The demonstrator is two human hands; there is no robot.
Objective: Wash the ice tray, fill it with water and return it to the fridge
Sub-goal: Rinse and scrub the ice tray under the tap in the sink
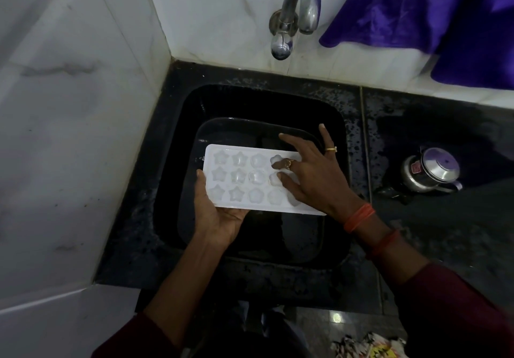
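Two hands share the ice tray (242,179), held over the sink (194,102) below the tap (294,15), its long axis crosswise to the spout. The left hand (219,213) grips the end farther from the tap; the right hand (314,174), nearer it, lies spread flat on the cavities.

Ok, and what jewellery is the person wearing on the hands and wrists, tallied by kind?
Gold rings: 2, on the right hand.
Orange bands: 2, at its wrist.
Total: 4. The left hand shows none, though its fingers are hidden under the ice tray.
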